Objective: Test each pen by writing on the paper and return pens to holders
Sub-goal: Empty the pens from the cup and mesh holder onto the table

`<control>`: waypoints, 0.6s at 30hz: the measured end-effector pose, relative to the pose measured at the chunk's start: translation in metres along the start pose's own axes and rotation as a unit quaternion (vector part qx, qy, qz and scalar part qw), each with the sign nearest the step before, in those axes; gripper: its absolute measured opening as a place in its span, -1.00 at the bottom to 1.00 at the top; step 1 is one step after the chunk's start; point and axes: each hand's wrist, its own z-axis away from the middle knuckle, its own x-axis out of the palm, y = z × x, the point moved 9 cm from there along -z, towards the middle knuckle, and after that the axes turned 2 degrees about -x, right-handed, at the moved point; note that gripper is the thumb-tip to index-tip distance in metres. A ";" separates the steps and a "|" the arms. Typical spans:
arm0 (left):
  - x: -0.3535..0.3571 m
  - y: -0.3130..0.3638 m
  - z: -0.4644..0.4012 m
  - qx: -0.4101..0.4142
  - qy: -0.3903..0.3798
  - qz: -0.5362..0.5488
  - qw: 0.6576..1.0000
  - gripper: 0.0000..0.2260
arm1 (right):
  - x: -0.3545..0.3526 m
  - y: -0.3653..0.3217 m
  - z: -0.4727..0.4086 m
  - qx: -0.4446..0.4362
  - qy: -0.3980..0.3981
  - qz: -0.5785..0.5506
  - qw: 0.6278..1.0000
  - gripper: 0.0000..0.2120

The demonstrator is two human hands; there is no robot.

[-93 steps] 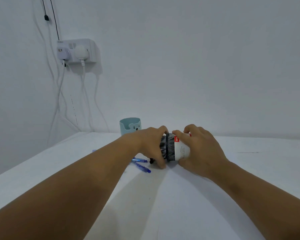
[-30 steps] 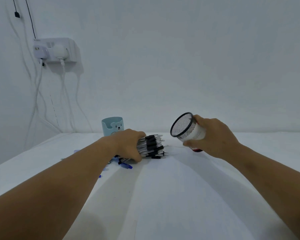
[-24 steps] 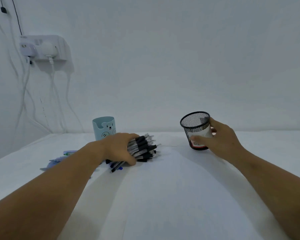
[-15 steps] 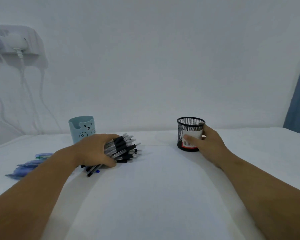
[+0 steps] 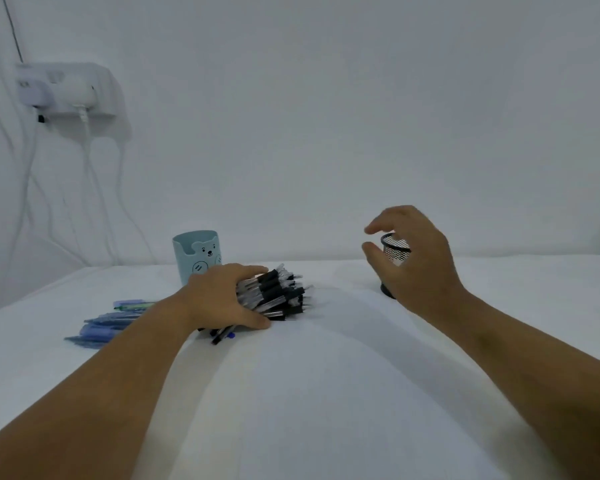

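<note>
Left of centre on the white table (image 5: 326,393), the left hand (image 5: 222,299) grips a bundle of pens (image 5: 278,297), while the right hand (image 5: 416,265), fingers loosely spread, hovers before the black mesh holder (image 5: 395,249).

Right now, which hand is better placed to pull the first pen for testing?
Probably the right hand: it hangs free with relaxed fingers in front of the mesh holder, beside the pen bundle. The left hand holds that bundle together on the table.
</note>
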 end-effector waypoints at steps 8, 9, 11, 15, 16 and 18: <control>-0.006 -0.013 0.011 -0.006 -0.029 0.076 0.997 -0.44 | 0.132 0.013 0.068 0.176 -0.468 0.056 0.864 -0.35; -0.006 -0.014 0.012 -0.006 -0.028 0.082 0.996 -0.44 | 0.132 0.018 0.075 0.178 -0.487 0.077 0.852 -0.37; -0.007 -0.017 0.010 -0.002 -0.032 0.092 0.995 -0.45 | 0.128 0.024 0.081 0.179 -0.505 0.099 0.839 -0.43; -0.006 -0.022 0.007 -0.004 -0.036 0.086 0.996 -0.47 | 0.121 0.031 0.085 0.169 -0.526 0.127 0.824 -0.40; -0.006 -0.023 0.006 -0.005 -0.034 0.077 0.996 -0.47 | 0.118 0.033 0.085 0.170 -0.525 0.133 0.823 -0.40; -0.006 -0.021 0.006 -0.001 -0.030 0.064 0.998 -0.47 | 0.112 0.037 0.086 0.169 -0.517 0.136 0.828 -0.41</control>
